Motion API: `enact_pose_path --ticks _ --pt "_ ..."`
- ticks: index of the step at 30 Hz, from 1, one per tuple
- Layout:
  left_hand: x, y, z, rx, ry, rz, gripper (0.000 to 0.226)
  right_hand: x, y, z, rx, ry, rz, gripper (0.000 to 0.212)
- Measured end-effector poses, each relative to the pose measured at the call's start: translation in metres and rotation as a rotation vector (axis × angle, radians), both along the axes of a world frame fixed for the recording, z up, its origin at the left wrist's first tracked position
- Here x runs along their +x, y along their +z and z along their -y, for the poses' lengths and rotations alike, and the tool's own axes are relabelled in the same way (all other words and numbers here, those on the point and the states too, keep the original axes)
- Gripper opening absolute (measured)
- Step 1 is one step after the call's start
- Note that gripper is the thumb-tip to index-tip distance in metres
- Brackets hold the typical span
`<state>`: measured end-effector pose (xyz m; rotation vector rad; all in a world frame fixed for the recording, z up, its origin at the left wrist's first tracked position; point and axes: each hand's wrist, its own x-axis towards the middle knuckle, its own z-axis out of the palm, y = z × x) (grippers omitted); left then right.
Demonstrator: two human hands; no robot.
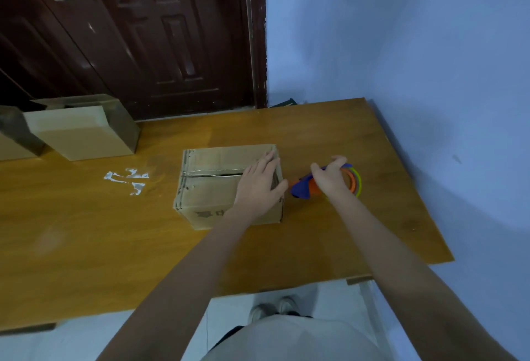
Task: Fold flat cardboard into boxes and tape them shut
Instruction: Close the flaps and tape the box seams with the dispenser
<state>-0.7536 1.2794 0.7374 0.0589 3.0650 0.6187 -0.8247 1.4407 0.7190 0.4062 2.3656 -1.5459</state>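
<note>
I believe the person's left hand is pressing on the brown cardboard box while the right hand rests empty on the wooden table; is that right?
Not quite. In the head view the right hand grips a blue-and-orange tape dispenser; it is not empty. The left hand does press on the brown cardboard box.

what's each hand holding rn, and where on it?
Right hand grips the blue-and-orange tape dispenser around its body, beside the tape roll. Left hand holds nothing; it presses flat on the brown cardboard box.

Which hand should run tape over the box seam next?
Probably the right hand: it already grips the tape dispenser beside the box. The left hand lies flat on the flaps.
</note>
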Motion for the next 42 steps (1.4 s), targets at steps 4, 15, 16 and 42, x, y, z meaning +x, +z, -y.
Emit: enact_pose_path --ticks 4,15,16,42 --pt "-0.002 0.007 0.001 0.007 -0.027 -0.089 0.054 0.001 0.023 -0.014 -0.046 -0.041 0.054 0.051" --pt "-0.016 0.019 -0.024 0.062 -0.322 -0.146 0.036 -0.004 0.034 -0.025 -0.124 -0.172 0.209 0.068" --pt "-0.018 0.021 -0.024 0.065 -0.338 -0.135 0.034 -0.003 0.032 -0.026 -0.119 -0.175 0.214 0.069" --pt "-0.079 0.013 -0.094 0.028 -0.376 0.581 0.024 0.041 -0.022 -0.085 -0.095 0.209 0.563 0.1"
